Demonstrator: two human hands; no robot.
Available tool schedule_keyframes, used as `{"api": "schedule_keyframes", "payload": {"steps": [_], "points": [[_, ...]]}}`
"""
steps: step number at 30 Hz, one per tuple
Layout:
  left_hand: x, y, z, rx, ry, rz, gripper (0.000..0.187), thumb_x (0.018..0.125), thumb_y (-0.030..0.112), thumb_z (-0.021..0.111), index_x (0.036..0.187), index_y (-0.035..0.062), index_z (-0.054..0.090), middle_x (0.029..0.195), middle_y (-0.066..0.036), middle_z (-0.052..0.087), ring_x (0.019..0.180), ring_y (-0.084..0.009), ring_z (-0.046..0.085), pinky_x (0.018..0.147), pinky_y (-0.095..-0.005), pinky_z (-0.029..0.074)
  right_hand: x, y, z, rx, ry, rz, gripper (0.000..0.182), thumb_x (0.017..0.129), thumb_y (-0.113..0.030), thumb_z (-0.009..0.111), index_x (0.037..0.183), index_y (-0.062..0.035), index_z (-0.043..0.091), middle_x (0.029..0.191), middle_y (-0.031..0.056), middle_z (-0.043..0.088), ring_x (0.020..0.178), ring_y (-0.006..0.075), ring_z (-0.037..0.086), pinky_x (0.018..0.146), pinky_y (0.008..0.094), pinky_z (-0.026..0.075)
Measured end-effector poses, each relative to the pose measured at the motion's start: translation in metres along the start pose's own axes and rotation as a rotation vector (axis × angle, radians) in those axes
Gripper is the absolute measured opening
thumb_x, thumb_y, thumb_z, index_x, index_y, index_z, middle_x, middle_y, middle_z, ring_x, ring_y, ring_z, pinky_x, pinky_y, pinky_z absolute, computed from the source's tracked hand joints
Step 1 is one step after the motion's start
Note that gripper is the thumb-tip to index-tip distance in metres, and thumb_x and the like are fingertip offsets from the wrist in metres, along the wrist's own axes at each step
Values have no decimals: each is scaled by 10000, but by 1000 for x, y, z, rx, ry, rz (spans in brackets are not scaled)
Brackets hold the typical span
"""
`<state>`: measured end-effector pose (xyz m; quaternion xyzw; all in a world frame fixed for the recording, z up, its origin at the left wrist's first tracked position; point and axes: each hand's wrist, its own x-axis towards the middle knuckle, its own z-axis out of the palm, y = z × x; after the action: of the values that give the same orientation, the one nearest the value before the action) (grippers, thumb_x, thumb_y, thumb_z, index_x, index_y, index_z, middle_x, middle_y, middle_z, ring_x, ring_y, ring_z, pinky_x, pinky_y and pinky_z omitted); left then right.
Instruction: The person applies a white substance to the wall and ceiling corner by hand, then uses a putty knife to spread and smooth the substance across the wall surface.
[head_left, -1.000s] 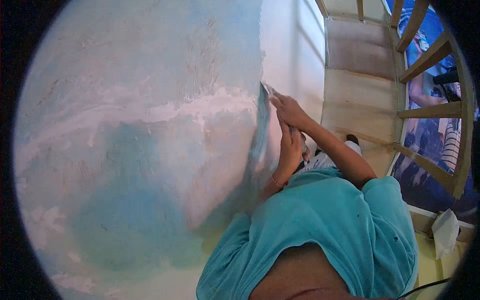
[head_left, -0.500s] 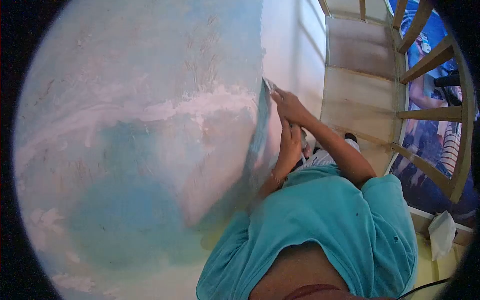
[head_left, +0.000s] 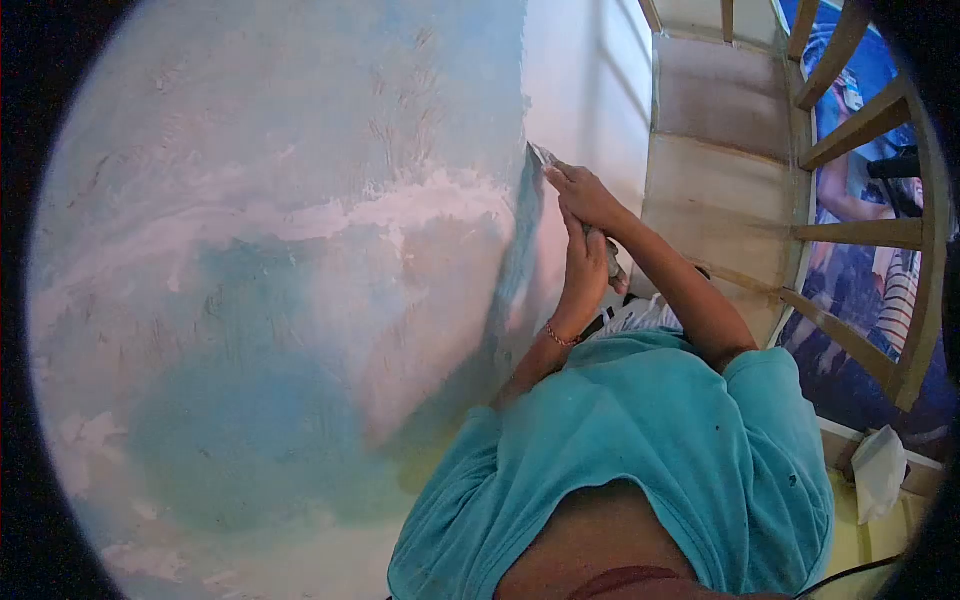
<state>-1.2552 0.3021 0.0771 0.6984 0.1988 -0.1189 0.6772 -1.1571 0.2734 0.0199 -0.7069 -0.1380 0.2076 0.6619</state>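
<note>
My right hand [head_left: 590,200] is closed on a putty knife [head_left: 541,155], its blade against the wall [head_left: 420,300] where the old blue paint meets a white strip [head_left: 575,80]. Just below it, close to my right wrist, is my left hand [head_left: 585,270], with a bracelet at the wrist. Its fingers curl round a greyish thing [head_left: 612,255], which is mostly hidden, so its kind does not show. A band of white filler [head_left: 430,205] runs across the wall to the left of the blade.
Wooden stairs [head_left: 715,180] rise on the right, bordered by a railing [head_left: 870,230] with thick bars. Beyond the bars hangs a blue printed picture [head_left: 850,340]. A white plastic bag [head_left: 878,475] sits at lower right, near a dark cable [head_left: 850,575].
Both hands and the putty knife have shifted slightly; the blade is a little higher along the paint edge. The left forearm and bracelet show more clearly.
</note>
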Motion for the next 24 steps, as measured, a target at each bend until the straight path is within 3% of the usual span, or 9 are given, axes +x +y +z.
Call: {"api": "schedule_keyframes", "payload": {"steps": [2,6,7,9,11,13,15,17,24], "points": [[-1,-12,-2,29,44,8,557,858,192,330,1289,64,2,691,-107,447,508,-159,479,401,-259,402,-5,-5,-3,-16,-48,101,429,857,-349,318,1085,-16,462,962,281,504,903,406,482,798,442,368],[-16,2,-2,242,55,119,557,859,185,319,1292,67,-11,706,-111,456,565,-156,481,446,-258,416,-18,-13,7,-57,44,6,460,853,-356,330,1107,11,441,929,274,521,920,401,484,814,434,362],[-5,-4,-6,298,63,184,556,859,183,314,1292,67,-14,712,-115,460,574,-156,481,451,-258,417,-11,-8,7,-20,54,21,454,851,-345,345,1103,20,446,880,264,530,859,349,502,780,410,375],[6,-8,-7,282,47,168,555,859,181,306,1291,62,-22,737,-123,466,601,-164,483,479,-264,422,8,1,3,55,82,49,443,848,-322,376,1093,38,455,781,242,548,738,245,539,714,361,401],[12,-7,-3,136,-5,22,556,859,181,297,1291,55,-30,774,-133,468,637,-182,486,524,-277,427,6,0,-4,35,10,82,443,844,-317,388,1102,39,443,782,237,549,734,272,537,711,363,400],[6,-8,-2,231,22,61,563,858,183,293,1289,55,-46,777,-131,467,614,-184,492,505,-276,429,5,2,-5,15,-63,69,441,844,-310,390,1108,39,436,769,233,551,724,278,534,710,364,400],[-1,-15,-7,323,59,94,570,857,186,290,1286,55,-62,780,-129,466,592,-185,499,485,-274,431,1,6,8,-57,122,-60,437,846,-301,384,1122,35,428,743,224,555,701,262,526,713,372,398],[4,-19,-11,216,37,67,588,850,181,292,1281,65,-90,747,-139,476,401,-159,468,330,-248,402,-3,7,13,-83,188,-137,440,849,-300,378,1136,30,419,741,225,557,699,261,521,721,378,396],[8,11,9,126,38,28,603,841,145,286,1280,93,-124,662,-125,468,375,-165,468,322,-257,412,12,5,-3,71,12,44,463,849,-325,385,1135,39,404,545,124,463,538,180,480,575,339,415]]}}
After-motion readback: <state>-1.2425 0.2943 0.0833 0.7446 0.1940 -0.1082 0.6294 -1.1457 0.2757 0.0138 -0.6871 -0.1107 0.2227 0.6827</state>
